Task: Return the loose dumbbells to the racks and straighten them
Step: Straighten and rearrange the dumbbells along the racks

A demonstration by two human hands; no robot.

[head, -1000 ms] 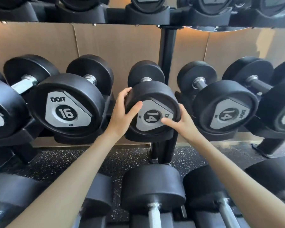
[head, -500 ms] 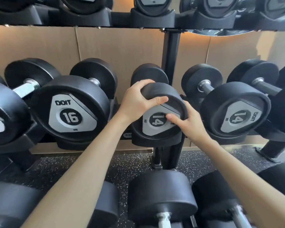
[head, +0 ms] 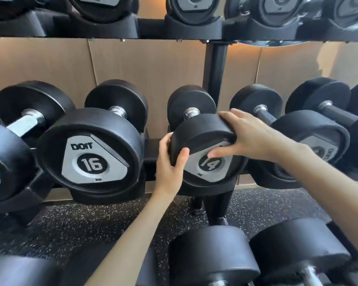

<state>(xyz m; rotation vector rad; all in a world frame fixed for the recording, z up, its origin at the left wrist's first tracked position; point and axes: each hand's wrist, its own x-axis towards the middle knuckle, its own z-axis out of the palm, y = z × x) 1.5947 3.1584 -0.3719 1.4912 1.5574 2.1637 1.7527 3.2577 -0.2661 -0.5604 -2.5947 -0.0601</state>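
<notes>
A black 14 dumbbell [head: 203,133] lies in its cradle on the middle shelf of the rack, its grey number plate facing me with the 14 tilted. My left hand [head: 170,164] grips the lower left edge of its front head, thumb on the face. My right hand [head: 248,135] grips the upper right of the same head, fingers over the top and thumb on the plate. The rear head shows behind, close to the rack's upright post [head: 214,67].
A 16 dumbbell [head: 91,149] sits in the cradle to the left, another 14 dumbbell [head: 310,129] to the right, partly hidden by my right forearm. More dumbbells fill the upper shelf [head: 192,15] and the lower shelf [head: 213,256]. Speckled black floor lies below.
My left hand slid from the top of the 14's front head down to its lower left edge; my right hand moved up from the lower right to the top right. The plate has rotated.
</notes>
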